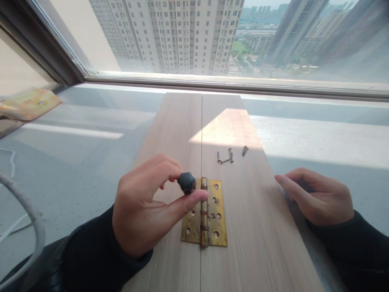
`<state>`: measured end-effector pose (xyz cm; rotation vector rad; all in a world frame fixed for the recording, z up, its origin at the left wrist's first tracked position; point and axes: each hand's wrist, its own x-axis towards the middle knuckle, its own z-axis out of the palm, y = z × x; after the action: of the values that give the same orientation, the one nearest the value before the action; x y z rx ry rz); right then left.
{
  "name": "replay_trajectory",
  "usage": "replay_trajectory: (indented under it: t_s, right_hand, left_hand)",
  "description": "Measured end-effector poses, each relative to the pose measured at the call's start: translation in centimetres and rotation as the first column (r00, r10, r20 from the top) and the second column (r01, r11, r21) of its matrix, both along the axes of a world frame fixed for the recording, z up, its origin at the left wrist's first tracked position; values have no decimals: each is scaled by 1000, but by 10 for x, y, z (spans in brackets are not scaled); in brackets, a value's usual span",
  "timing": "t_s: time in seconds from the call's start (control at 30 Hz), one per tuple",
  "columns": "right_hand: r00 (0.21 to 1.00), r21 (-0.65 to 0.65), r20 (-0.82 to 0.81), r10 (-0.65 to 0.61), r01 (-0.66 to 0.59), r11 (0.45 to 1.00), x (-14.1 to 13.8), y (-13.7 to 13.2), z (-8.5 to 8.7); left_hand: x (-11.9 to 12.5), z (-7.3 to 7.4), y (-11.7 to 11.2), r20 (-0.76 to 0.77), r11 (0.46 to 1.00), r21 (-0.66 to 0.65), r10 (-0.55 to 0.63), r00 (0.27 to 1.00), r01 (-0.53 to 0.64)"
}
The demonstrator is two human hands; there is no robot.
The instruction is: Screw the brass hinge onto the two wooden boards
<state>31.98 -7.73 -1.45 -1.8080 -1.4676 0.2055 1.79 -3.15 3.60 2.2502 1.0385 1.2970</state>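
Where the brass-coloured metal butt hinge [204, 214] carries stamped marks on its leaves, they are too small to read. It lies across the seam between two pale wood-grain boards [243, 227] set side by side on a grey stone table [91, 154] under a wide window, with tower blocks outside. Its screw holes show empty; I count seven. Four small dark screws [228, 155] lie loose on the right board, in sunlight, beyond the hinge. The left hand [142, 207] pinches the black lobed knob [186, 182] of a tool between thumb and fingers, directly above the hinge's left leaf. The right hand [316, 196] rests loosely curled at the right board's edge, holding nothing.
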Motion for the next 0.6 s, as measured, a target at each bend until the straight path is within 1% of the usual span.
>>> replay_trajectory:
  t_s: [0.1, 0.3, 0.4, 0.53, 0.6]
  right_hand:
    - [1000, -3, -5, -7, 7, 1000, 0, 0, 0]
    - [1000, -8, -6, -21, 21, 1000, 0, 0, 0]
    - [1000, -9, -6, -26, 26, 1000, 1, 0, 0]
    - [1000, -8, -7, -29, 29, 1000, 2, 1, -1]
    - [1000, -6, -6, -28, 28, 1000, 2, 1, -2]
  left_hand:
    - [1, -5, -2, 76, 998, -61, 10, 997, -5]
    - [-4, -11, 3, 109, 992, -129, 8, 994, 6]
    - [-7, -9, 5, 98, 988, -146, -45, 994, 59]
    - [-10, -4, 9, 56, 975, -164, -141, 988, 148]
    - [-10, -3, 11, 60, 963, -174, -198, 978, 206]
